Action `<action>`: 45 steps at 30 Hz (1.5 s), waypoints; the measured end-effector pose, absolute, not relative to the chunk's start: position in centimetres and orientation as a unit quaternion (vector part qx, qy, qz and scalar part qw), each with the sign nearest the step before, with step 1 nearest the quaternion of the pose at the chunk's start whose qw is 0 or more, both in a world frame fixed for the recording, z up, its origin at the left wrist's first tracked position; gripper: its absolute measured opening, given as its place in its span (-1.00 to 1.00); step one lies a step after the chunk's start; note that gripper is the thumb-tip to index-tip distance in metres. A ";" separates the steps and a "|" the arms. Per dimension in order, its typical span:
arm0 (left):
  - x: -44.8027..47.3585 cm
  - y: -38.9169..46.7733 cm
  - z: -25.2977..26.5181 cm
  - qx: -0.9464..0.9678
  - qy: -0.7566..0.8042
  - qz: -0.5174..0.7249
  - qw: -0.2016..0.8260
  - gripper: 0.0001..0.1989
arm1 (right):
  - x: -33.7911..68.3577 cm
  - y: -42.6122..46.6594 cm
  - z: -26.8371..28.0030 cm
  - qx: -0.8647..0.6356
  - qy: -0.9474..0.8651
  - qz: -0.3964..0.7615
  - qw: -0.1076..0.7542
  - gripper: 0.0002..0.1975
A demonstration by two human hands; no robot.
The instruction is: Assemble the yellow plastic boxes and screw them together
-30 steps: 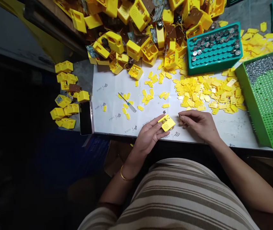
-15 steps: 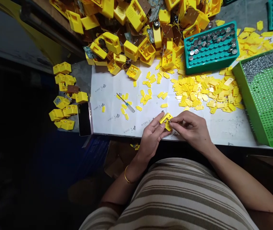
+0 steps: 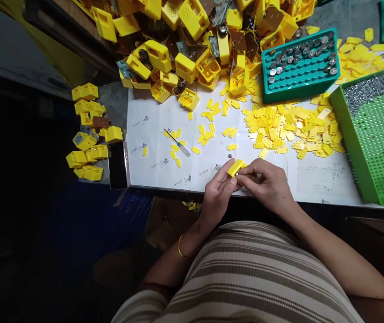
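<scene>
Case sits gripped between the fingers of the left hand, likely for steadiness, while those of the right hand pinch a shiny bit at its edge.

1. a ribbed knit top covers the torso, in pale beige and olive-brown stripes, some broad, some narrow.
2. the left sleeve has matching stripes.
3. a thin, gold-coloured bangle circles the left forearm.
4. left hand and right hand are bare.
</scene>
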State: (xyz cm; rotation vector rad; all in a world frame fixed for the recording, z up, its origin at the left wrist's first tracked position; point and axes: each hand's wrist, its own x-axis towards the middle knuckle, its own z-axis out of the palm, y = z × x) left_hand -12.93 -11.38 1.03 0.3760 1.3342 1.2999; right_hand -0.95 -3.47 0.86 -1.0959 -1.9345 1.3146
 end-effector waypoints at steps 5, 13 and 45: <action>-12.8 -11.9 0.6 0.186 0.568 0.557 0.576 -0.49 | -0.9 -3.5 1.0 -0.425 -0.721 0.489 0.246 -0.94; -12.7 -11.8 0.7 0.159 0.569 0.555 0.586 -0.49 | -1.1 -4.2 0.7 -0.427 -0.725 0.450 0.299 -0.92; -13.8 -11.0 1.0 0.020 0.546 0.577 0.607 -0.57 | -0.7 -6.0 0.2 -0.340 -0.831 0.339 0.280 -0.71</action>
